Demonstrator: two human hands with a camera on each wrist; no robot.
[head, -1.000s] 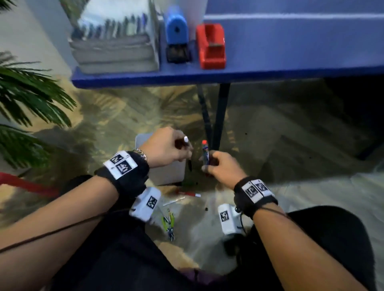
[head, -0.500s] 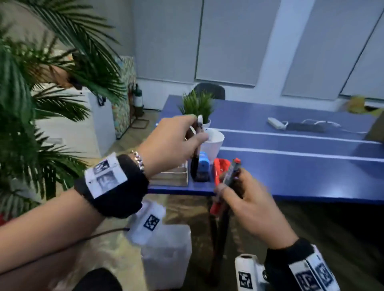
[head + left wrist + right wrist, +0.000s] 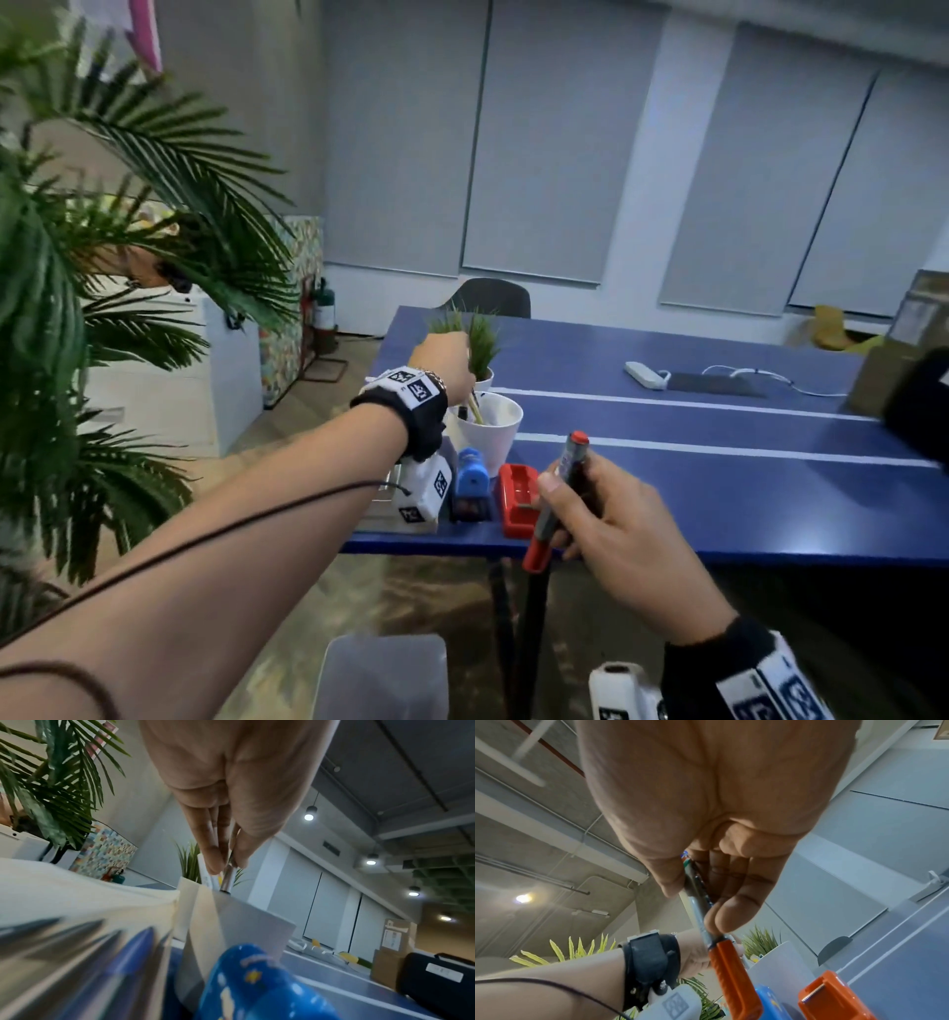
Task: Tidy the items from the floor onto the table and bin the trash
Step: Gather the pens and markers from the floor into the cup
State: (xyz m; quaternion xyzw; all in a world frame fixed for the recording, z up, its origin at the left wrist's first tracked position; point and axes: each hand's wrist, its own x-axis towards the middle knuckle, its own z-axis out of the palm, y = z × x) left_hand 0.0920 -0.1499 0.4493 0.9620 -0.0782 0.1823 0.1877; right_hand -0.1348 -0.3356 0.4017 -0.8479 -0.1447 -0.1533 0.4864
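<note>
My left hand (image 3: 462,383) hangs over the white cup (image 3: 493,429) at the near left corner of the blue table (image 3: 719,488). Its fingertips (image 3: 214,862) pinch a dark pen (image 3: 228,880) whose lower end dips inside the cup (image 3: 252,925), beside other pens. My right hand (image 3: 575,506) hovers at the table's front edge and grips a grey marker (image 3: 574,455) with red ends, tilted, red cap (image 3: 734,975) pointing down. A pale bin (image 3: 380,678) stands on the floor below.
A blue sharpener (image 3: 470,483) and a red tape dispenser (image 3: 516,498) sit in front of the cup, a small potted plant (image 3: 480,339) behind it. A large palm (image 3: 102,257) fills the left. A power strip (image 3: 644,374) and cardboard box (image 3: 904,349) lie farther right.
Both hands rose from the floor to table height with their pens. The left hand then reached forward and lowered its pen into the cup; the right stayed near the edge.
</note>
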